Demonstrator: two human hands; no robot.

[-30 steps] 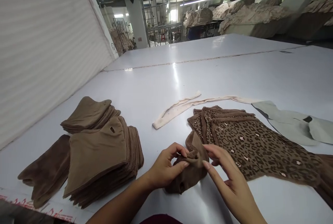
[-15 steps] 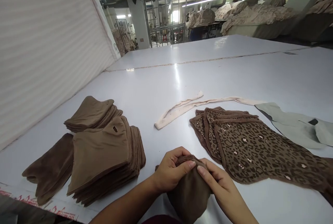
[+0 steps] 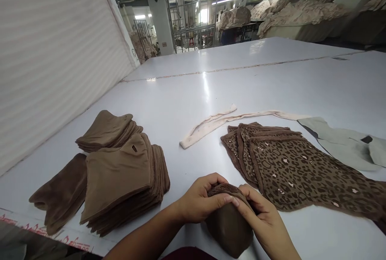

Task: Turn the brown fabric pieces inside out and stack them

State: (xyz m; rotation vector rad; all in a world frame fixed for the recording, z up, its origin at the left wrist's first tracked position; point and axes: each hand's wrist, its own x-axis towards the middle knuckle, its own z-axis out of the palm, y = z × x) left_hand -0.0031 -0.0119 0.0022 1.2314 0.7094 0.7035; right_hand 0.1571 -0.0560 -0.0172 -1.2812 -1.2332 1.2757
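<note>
Close to the table's front edge, a brown fleecy fabric piece [image 3: 230, 228] is bunched and folded between both hands. My left hand [image 3: 202, 199] is closed on its upper left edge, thumb on the smooth side. On the upper right edge my right hand [image 3: 257, 209] pinches the same piece, the two thumbs almost touching. Fuzzy pile shows along the fold at the top. Left of the hands stands a stack of cut brown fabric pieces [image 3: 120, 179], its top piece with a small dark slot. Leopard-print fabric pieces [image 3: 295, 171] lie to the right.
Behind the main stack sits a smaller brown stack [image 3: 105, 129], with darker brown pieces [image 3: 62, 191] beside it. A pale fabric strip [image 3: 208, 129] runs across the white table [image 3: 169, 95] toward grey-green scraps [image 3: 346, 141]. A white quilted sheet [image 3: 60, 42] rises at left.
Both hands have shifted slightly right with the brown fabric piece. Its top fold is opened a little wider, showing more pile. The stacks have not moved.
</note>
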